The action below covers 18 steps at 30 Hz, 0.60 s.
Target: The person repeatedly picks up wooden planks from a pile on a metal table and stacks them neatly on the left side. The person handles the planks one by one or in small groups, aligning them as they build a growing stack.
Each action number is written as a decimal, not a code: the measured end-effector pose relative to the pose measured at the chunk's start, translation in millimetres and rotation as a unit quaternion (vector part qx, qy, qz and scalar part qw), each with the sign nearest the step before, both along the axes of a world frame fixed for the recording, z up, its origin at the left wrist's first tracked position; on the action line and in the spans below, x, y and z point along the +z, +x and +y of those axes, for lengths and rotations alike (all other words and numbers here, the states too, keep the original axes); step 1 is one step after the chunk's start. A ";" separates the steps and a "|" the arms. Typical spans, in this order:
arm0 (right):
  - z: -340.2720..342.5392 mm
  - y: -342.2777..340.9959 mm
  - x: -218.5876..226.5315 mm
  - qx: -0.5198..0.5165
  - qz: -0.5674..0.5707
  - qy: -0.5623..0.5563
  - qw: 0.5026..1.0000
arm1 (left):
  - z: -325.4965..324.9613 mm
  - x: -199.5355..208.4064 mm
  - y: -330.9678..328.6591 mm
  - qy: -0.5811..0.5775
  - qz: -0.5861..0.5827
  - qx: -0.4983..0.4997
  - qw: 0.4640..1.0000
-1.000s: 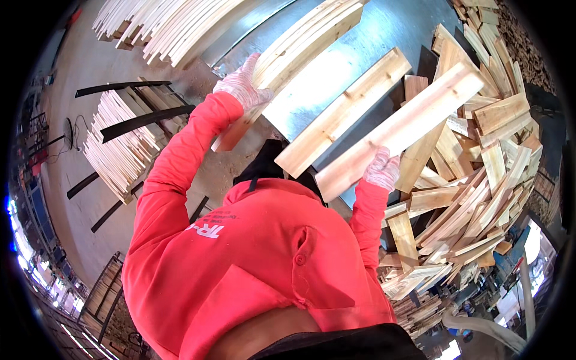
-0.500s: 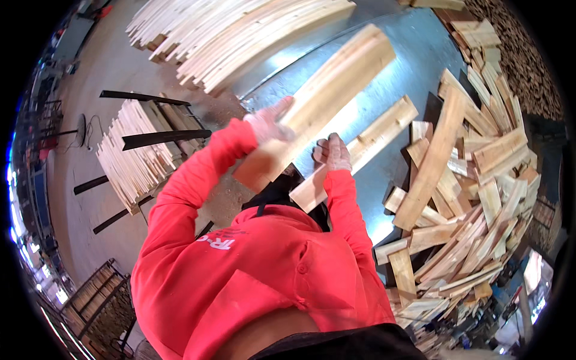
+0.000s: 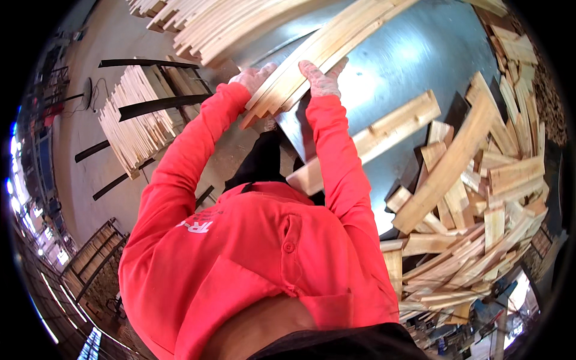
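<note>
A few long pale wooden boards point(image 3: 330, 51), face to face in a bundle, slant across the metal table, with their near ends stepped. My left hand point(image 3: 255, 78) is closed against the bundle's left edge near those ends. From the other side my right hand point(image 3: 324, 81) grips the right edge, thumb laid against the wood. A separate single board point(image 3: 396, 123) lies on the table, its nearer part crossed by my right forearm.
At the far left of the shiny metal table point(image 3: 414, 54) lies a large row of stacked boards point(image 3: 234, 27). A loose heap of offcuts point(image 3: 456, 192) covers the right side. Left of me, a rack with black bars point(image 3: 162, 107) holds more boards point(image 3: 135, 108).
The bundle of boards has moved farther away, toward the stacked row. My right hand has left the spot beside the single board and come onto the bundle's edge.
</note>
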State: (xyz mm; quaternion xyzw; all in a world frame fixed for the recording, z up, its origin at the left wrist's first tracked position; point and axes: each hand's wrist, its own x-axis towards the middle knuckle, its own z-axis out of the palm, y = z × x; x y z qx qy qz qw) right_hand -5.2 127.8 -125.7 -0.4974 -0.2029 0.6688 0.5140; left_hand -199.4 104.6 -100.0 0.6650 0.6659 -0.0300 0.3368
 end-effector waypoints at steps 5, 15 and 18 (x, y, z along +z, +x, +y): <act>46.0 -34.0 33.0 0.204 -0.338 -0.065 0.916 | 35.1 129.9 -28.5 -0.045 0.161 0.124 0.978; 84.1 -42.7 10.3 0.118 -0.447 -0.142 0.875 | 110.4 60.8 -56.3 0.113 -0.048 -0.204 0.971; 97.6 -63.4 34.1 0.039 -0.333 -0.087 0.938 | 135.6 64.0 -79.1 0.078 0.011 -0.254 0.964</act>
